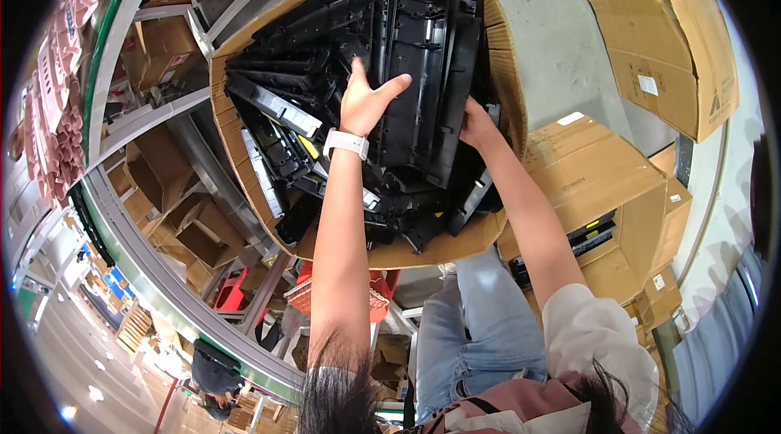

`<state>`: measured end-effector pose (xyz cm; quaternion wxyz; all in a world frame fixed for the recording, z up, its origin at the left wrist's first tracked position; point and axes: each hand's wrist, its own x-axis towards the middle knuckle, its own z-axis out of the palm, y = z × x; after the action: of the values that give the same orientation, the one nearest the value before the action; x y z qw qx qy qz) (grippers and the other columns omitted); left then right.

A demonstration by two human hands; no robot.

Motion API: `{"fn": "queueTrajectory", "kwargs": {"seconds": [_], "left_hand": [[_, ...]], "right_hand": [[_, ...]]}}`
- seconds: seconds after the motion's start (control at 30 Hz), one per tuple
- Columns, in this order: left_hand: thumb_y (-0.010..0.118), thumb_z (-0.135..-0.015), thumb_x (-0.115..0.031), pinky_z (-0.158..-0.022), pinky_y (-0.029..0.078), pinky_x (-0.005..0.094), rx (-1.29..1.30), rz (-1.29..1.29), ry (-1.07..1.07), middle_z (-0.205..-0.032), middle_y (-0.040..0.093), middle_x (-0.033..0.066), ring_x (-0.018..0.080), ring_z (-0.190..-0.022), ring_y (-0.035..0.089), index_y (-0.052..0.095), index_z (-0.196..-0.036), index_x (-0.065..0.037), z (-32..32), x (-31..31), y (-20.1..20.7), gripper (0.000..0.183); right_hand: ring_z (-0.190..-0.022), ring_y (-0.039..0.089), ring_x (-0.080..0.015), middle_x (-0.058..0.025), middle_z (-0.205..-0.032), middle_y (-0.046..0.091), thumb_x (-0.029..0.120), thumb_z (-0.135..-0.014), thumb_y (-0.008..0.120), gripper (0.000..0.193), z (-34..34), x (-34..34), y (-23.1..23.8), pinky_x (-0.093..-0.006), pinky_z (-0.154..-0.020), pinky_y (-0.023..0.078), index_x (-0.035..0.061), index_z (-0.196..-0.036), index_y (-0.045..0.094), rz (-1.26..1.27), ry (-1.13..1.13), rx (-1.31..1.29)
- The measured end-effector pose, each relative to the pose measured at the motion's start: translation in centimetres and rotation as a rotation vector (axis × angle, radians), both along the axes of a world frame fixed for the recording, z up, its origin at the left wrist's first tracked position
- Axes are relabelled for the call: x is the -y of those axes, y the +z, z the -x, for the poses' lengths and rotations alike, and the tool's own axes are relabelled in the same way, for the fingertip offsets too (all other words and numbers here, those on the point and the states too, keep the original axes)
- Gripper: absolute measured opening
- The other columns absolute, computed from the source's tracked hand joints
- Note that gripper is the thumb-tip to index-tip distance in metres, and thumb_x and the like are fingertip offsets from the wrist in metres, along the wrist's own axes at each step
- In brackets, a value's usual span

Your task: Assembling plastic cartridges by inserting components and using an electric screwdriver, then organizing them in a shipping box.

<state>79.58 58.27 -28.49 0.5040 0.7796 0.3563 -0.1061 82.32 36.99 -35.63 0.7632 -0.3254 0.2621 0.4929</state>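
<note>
A big open cardboard box is filled with several long black plastic parts. My left hand, with a white watch on the wrist, presses flat with spread fingers against an upright black plastic panel in the middle of the box. My right hand grips the right edge of that same panel stack, fingers curled around it. Other black parts, some with white and yellow labels, lie slanted on the left side of the box.
Cardboard boxes stand to the right: one closed on the grey floor, one open with black parts inside. A curved green-edged conveyor and metal shelving with cartons run along the left. A red crate sits below.
</note>
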Motion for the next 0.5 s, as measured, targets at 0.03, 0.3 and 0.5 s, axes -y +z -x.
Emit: {"fn": "queueTrajectory", "kwargs": {"seconds": [0.03, 0.3, 0.5], "left_hand": [[0.075, -0.065, -0.048, -0.106, 0.029, 0.0332, -0.033, 0.069, -0.017, -0.135, 0.037, 0.0295, 0.0358, -0.127, 0.037, 0.023, -0.137, 0.014, -0.1, -0.1, 0.4, 0.108], [0.072, -0.072, -0.012, -0.087, 0.044, 0.0276, 0.106, 0.577, 0.145, -0.11, 0.056, 0.0099, 0.0154, -0.096, 0.054, 0.027, -0.135, 0.002, 4.3, 2.0, 6.4, 0.079], [0.073, -0.065, -0.012, -0.108, 0.025, 0.0326, 0.297, 0.388, 0.129, -0.141, 0.03, 0.0188, 0.0248, -0.128, 0.034, 0.003, -0.144, 0.004, 13.5, 7.1, 14.9, 0.106]], "right_hand": [[-0.097, 0.06, -0.0183, -0.0042, -0.108, 0.061, 0.015, -0.084, 0.055, 0.039, 0.0, 0.1, 0.0, -0.0353, -0.085, 0.051, 0.0133, -0.123, 0.05, -0.028, 0.003, -0.018], [-0.104, 0.057, -0.0171, -0.0063, -0.114, 0.059, 0.023, -0.081, 0.066, 0.054, 1.7, 1.3, 4.9, -0.0339, -0.091, 0.047, 0.009, -0.13, 0.046, -0.084, 0.141, 0.165], [-0.11, 0.052, -0.0179, -0.0082, -0.123, 0.055, 0.019, -0.073, 0.074, 0.064, 3.3, 3.2, 19.8, -0.0338, -0.095, 0.042, 0.0014, -0.128, 0.047, 0.098, 0.615, 0.287]]}}
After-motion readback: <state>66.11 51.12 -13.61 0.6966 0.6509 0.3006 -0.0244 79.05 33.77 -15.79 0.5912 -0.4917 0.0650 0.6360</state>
